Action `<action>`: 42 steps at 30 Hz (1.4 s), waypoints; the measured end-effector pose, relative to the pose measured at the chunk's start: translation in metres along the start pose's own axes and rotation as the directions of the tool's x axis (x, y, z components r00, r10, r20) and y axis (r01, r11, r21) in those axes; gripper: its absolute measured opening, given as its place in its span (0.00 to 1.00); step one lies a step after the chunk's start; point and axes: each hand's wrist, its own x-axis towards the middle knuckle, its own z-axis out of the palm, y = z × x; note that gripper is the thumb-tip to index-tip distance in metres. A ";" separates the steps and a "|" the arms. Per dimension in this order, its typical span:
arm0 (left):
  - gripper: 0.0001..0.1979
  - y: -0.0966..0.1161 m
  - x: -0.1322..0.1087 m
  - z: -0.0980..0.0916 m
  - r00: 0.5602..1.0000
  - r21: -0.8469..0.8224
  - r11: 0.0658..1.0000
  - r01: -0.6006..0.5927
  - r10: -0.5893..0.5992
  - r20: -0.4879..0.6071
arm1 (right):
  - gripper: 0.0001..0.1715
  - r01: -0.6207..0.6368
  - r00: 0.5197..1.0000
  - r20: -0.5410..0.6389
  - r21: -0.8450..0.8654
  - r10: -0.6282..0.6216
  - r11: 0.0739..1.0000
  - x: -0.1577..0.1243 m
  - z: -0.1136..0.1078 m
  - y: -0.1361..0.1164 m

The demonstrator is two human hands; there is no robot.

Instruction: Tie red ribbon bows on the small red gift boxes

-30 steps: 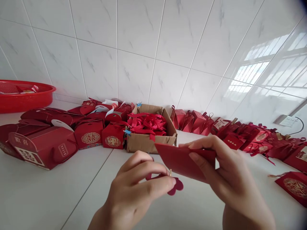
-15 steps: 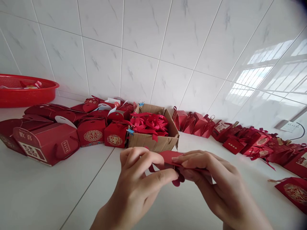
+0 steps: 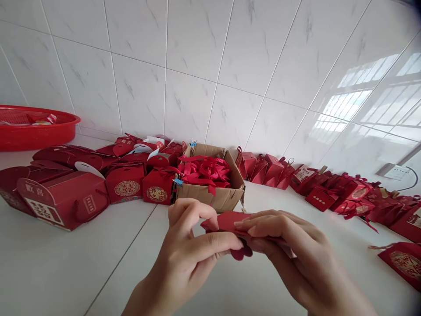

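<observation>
A small red paper gift box (image 3: 226, 220), partly folded, is held between my two hands above the white tiled counter. My left hand (image 3: 190, 245) grips its left end, with the thumb pressed under it near some dark red rounded flaps (image 3: 241, 253). On the right, my right hand (image 3: 289, 245) pinches the box with the fingertips flat on top and the thumb beneath. Much of the box is covered by my fingers. Just beyond stands an open cardboard box (image 3: 210, 195) full of shiny red ribbons (image 3: 207, 170).
Several red gift boxes (image 3: 69, 193) crowd the left side, before a red plastic basket (image 3: 39, 134). More small red boxes (image 3: 272, 169) line the tiled wall (image 3: 194, 39) to the right. One red box (image 3: 404, 263) lies near the right edge. A power socket (image 3: 394, 171) sits at the wall.
My left index finger has bent down onto the left end of the red box. The left hand's grip has shifted slightly; the right hand stays nearly in place.
</observation>
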 end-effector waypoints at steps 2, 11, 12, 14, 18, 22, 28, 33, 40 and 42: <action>0.14 -0.001 0.001 0.000 1.000 -0.029 0.999 -0.017 0.016 -0.026 | 0.13 0.006 1.000 0.011 0.011 -0.006 1.000 0.001 0.001 0.000; 0.15 -0.004 -0.002 0.002 1.000 -0.102 0.995 -0.011 0.014 0.020 | 0.11 0.015 1.000 0.018 0.044 -0.016 0.999 0.006 0.005 0.002; 0.15 -0.004 -0.002 0.002 1.000 -0.116 0.993 -0.006 0.009 0.029 | 0.11 0.018 1.000 0.019 0.040 -0.019 0.999 0.006 0.004 0.002; 0.15 -0.004 -0.002 0.002 0.998 -0.159 0.987 0.018 -0.010 0.055 | 0.11 0.022 0.999 0.022 0.034 -0.023 0.999 0.006 0.004 0.001; 0.15 -0.005 -0.003 0.004 0.998 -0.249 0.968 0.032 -0.020 0.051 | 0.10 0.025 0.999 0.028 0.028 -0.025 0.999 0.007 0.003 -0.001; 0.14 -0.007 -0.007 0.009 0.993 -0.349 0.933 0.087 -0.107 -0.040 | 0.09 -0.006 0.999 0.042 0.056 0.003 0.998 0.008 0.002 -0.001; 0.09 -0.004 -0.007 0.020 0.922 -0.284 0.897 0.337 -0.376 -0.094 | 0.08 -0.151 0.987 0.079 0.191 0.138 0.970 0.016 0.011 0.011; 0.14 0.006 0.004 0.022 0.637 -0.503 0.609 0.613 -0.758 -0.141 | 0.15 -0.197 0.970 -0.078 0.292 0.228 0.936 0.023 0.028 0.022; 0.19 0.006 0.008 0.024 0.434 -0.613 0.214 0.761 -0.870 0.235 | 0.12 -0.177 0.977 -0.041 0.389 0.210 0.904 0.026 0.024 0.028; 0.20 0.005 0.007 0.026 0.442 -0.554 0.250 0.794 -0.863 0.245 | 0.12 -0.161 0.979 -0.050 0.397 0.196 0.904 0.026 0.019 0.029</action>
